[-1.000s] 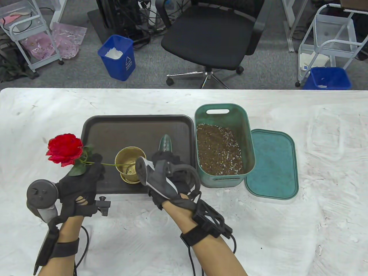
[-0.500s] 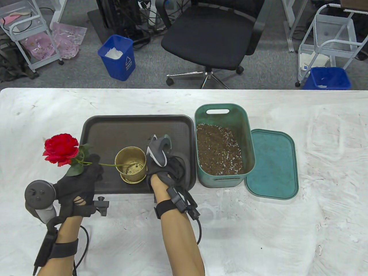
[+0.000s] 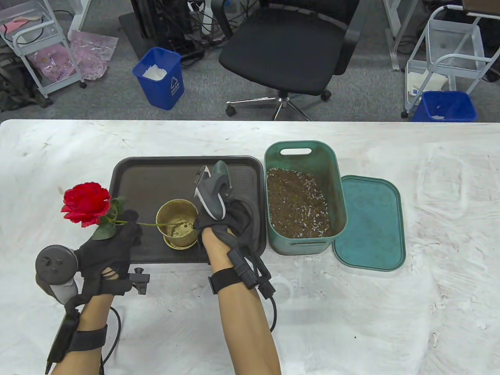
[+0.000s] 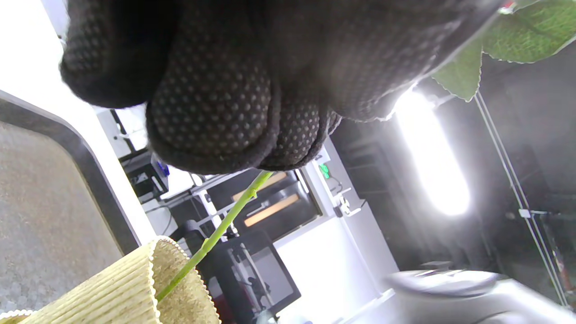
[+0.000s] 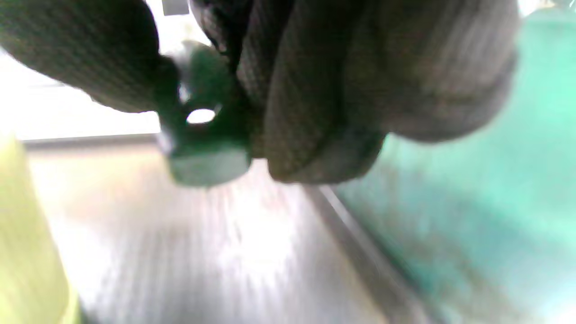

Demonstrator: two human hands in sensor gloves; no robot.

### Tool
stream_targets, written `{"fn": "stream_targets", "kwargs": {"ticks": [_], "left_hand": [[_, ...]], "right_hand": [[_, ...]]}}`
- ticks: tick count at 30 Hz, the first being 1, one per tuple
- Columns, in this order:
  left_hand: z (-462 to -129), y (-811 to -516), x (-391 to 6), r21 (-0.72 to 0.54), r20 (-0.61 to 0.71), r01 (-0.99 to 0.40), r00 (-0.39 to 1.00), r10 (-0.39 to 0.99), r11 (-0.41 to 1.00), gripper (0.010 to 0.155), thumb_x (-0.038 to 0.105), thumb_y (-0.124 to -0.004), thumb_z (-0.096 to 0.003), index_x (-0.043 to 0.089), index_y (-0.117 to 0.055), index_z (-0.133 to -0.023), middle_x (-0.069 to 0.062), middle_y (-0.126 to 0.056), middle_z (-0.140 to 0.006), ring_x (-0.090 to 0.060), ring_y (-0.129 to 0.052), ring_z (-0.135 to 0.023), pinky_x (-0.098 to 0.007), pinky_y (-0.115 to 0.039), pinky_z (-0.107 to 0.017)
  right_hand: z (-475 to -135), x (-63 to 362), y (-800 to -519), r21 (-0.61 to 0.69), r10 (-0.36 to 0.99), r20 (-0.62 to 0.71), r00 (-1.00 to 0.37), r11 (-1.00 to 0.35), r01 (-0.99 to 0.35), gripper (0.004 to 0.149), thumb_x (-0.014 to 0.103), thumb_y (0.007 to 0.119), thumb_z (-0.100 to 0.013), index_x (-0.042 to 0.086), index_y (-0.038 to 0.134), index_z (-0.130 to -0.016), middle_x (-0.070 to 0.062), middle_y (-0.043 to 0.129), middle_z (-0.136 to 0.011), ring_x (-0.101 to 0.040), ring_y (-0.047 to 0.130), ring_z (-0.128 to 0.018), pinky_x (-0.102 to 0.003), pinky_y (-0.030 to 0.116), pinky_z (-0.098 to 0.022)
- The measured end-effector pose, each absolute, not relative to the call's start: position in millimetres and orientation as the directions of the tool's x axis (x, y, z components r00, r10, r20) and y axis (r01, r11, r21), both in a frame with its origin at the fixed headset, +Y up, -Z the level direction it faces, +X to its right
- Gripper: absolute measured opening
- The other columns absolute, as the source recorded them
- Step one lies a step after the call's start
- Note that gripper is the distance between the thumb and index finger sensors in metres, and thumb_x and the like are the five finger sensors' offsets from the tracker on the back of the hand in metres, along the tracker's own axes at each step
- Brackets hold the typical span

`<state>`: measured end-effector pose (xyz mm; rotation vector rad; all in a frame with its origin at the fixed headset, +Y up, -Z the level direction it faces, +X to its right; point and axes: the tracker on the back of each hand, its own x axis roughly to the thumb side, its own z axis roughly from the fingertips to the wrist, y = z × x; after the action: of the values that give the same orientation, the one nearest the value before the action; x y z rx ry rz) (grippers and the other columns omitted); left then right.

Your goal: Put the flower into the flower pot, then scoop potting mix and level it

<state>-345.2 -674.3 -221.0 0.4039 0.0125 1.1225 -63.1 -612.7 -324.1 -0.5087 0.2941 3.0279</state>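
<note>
The right hand [image 3: 230,218] is now lifting the small green metal trowel [image 3: 221,174], fingers wrapped around it; the left hand [image 3: 111,246] is still pinching the red rose's [image 3: 86,202] stem inside the ribbed golden pot [image 3: 177,227], so scooping comes next.

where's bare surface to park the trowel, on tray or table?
On the tray: the far strip behind the flower pot is bare. On the table: wide bare stretch right of the lid, and the far edge behind the soil bin. Crowded: tray's near half, with the pot, left hand with flower, right hand gripping the trowel.
</note>
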Motion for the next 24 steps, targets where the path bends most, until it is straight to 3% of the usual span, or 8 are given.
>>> {"fn": "stream_targets", "kwargs": {"ticks": [2, 5, 9, 12, 17, 24], "left_hand": [[-221.1, -674.6, -345.2, 0.320, 0.192, -0.872, 0.442, 0.876, 0.370, 0.044, 0.043, -0.090, -0.0399, 0.024, -0.094, -0.079, 0.005, -0.106, -0.060, -0.018, -0.111, -0.033, -0.036, -0.094, -0.034], [-221.0, -674.6, -345.3, 0.321, 0.192, -0.871, 0.444, 0.875, 0.371, 0.044, 0.043, -0.090, -0.0400, 0.024, -0.094, -0.079, 0.005, -0.106, -0.060, -0.018, -0.111, -0.033, -0.037, -0.094, -0.034], [-221.0, -674.8, -345.9, 0.324, 0.186, -0.871, 0.442, 0.878, 0.370, 0.044, 0.043, -0.090, -0.0400, 0.024, -0.094, -0.079, 0.005, -0.106, -0.060, -0.018, -0.111, -0.033, -0.036, -0.094, -0.034], [-222.0, -675.4, -347.2, 0.325, 0.178, -0.875, 0.429, 0.885, 0.359, 0.044, 0.043, -0.090, -0.0400, 0.024, -0.094, -0.079, 0.004, -0.106, -0.060, -0.018, -0.111, -0.033, -0.036, -0.094, -0.034], [-222.3, -676.1, -350.2, 0.337, 0.162, -0.874, 0.421, 0.892, 0.351, 0.044, 0.043, -0.090, -0.0399, 0.024, -0.094, -0.079, 0.005, -0.106, -0.060, -0.018, -0.111, -0.033, -0.036, -0.094, -0.034], [-222.2, -675.5, -351.4, 0.344, 0.152, -0.871, 0.419, 0.895, 0.350, 0.044, 0.043, -0.090, -0.0399, 0.024, -0.094, -0.079, 0.005, -0.106, -0.060, -0.018, -0.111, -0.032, -0.036, -0.094, -0.034]], "right_hand": [[-319.7, -41.1, -577.8, 0.092, 0.089, -0.317, -0.944, -0.988, -0.124, 0.055, 0.049, 0.084, -0.040, 0.009, 0.079, -0.076, -0.015, 0.100, -0.065, -0.033, 0.109, -0.040, -0.044, 0.096, -0.024], [-321.5, -11.9, -541.6, 0.027, 0.150, -0.342, -0.928, -0.985, -0.170, 0.054, 0.047, 0.084, -0.041, 0.008, 0.078, -0.077, -0.017, 0.099, -0.066, -0.033, 0.109, -0.038, -0.043, 0.097, -0.022], [-322.6, 43.0, -522.5, -0.025, 0.232, -0.430, -0.873, -0.969, -0.246, 0.053, 0.043, 0.085, -0.041, 0.008, 0.075, -0.080, -0.016, 0.098, -0.065, -0.031, 0.108, -0.033, -0.042, 0.095, -0.019], [-324.9, 77.7, -526.9, -0.031, 0.213, -0.473, -0.855, -0.974, -0.225, 0.051, 0.041, 0.085, -0.040, 0.009, 0.077, -0.080, -0.012, 0.100, -0.057, -0.027, 0.104, -0.024, -0.040, 0.091, -0.013], [-337.4, 112.0, -555.1, 0.156, 0.028, -0.527, -0.849, -0.979, -0.130, 0.052, 0.037, 0.081, -0.039, 0.008, 0.078, -0.083, -0.013, 0.099, -0.057, -0.027, 0.102, -0.024, -0.040, 0.089, -0.014], [-361.0, 119.2, -600.9, 0.371, -0.055, -0.505, -0.861, -0.915, -0.158, 0.053, 0.036, 0.080, -0.039, 0.006, 0.077, -0.083, -0.014, 0.099, -0.058, -0.026, 0.102, -0.025, -0.039, 0.089, -0.013]]}}
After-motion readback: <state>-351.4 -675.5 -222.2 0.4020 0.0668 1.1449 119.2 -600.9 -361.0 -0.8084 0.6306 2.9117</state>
